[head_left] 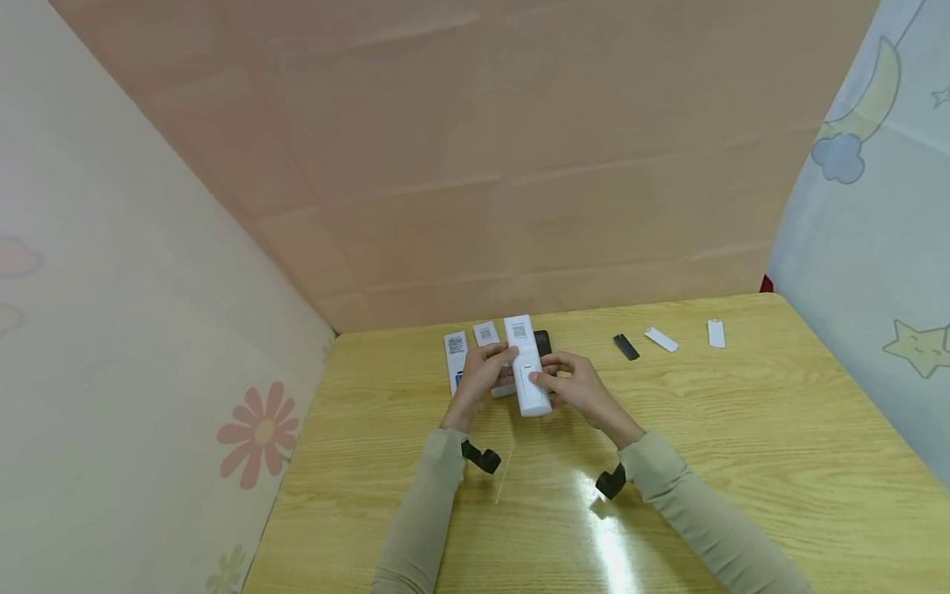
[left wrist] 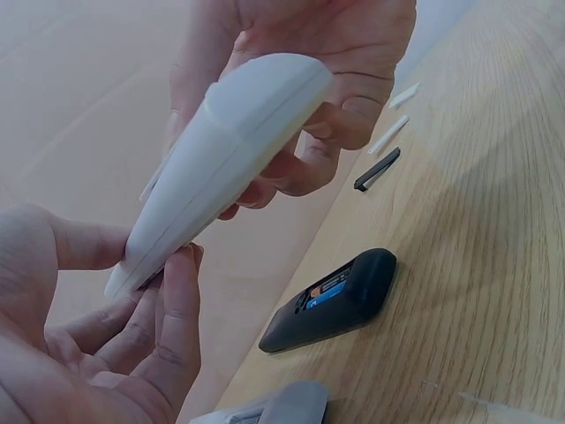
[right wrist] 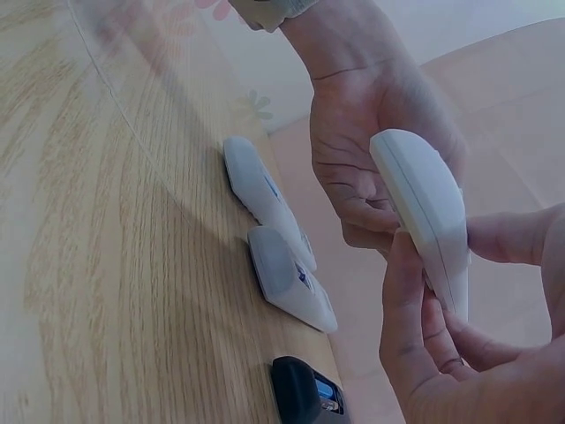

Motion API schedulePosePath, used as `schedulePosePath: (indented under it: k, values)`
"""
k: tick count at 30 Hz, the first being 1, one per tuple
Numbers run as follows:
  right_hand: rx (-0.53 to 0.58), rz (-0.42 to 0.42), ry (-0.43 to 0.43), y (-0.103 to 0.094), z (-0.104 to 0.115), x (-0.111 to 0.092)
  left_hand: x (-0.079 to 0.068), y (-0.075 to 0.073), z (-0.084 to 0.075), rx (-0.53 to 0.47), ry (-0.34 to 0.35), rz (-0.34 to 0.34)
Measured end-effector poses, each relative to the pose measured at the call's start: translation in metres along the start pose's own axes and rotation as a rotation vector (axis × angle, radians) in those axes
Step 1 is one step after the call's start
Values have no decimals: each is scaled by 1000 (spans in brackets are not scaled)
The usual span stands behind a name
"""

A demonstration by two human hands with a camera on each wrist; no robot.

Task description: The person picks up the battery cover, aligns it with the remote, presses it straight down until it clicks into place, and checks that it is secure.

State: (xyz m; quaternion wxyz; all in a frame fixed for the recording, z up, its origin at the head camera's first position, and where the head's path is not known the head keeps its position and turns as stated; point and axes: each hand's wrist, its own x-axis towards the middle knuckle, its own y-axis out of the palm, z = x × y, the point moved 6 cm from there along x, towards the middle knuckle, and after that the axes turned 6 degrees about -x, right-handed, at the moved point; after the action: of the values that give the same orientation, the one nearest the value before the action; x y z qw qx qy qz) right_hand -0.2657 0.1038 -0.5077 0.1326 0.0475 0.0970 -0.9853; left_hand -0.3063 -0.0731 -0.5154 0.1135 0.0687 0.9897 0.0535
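A white remote control (head_left: 519,338) is held above the table, its back with the battery cover (head_left: 531,388) facing up in the head view. My left hand (head_left: 481,375) grips the side nearer the far end, fingers and thumb around it. On the other side, my right hand (head_left: 579,384) grips it with the thumb on the cover. In the left wrist view a thin white edge stands out from the remote's back, partly behind the right hand. Below lies a black remote (left wrist: 335,300) with batteries showing in its uncovered compartment.
Two more light-coloured remotes (right wrist: 269,199) (right wrist: 291,278) lie on the table, left of the black one. Farther right are a black battery cover (head_left: 626,346) and two white covers (head_left: 660,339) (head_left: 716,333). A fabric backdrop (head_left: 519,206) rises behind the table (head_left: 742,462).
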Motion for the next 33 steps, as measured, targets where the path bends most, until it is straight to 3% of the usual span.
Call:
schedulePosePath:
  k: [7, 17, 27, 33]
  values:
    - [-12, 10, 3, -1, 2, 0, 1, 0, 0, 12, 15, 16]
    - [-2, 10, -13, 2, 31, -19, 0, 0, 1, 2, 13, 17]
    - [-19, -12, 22, 3, 29, -16, 0, -1, 2, -4, 23, 25]
    - [-5, -36, 1, 2, 7, -2, -1, -1, 1, -2, 26, 13]
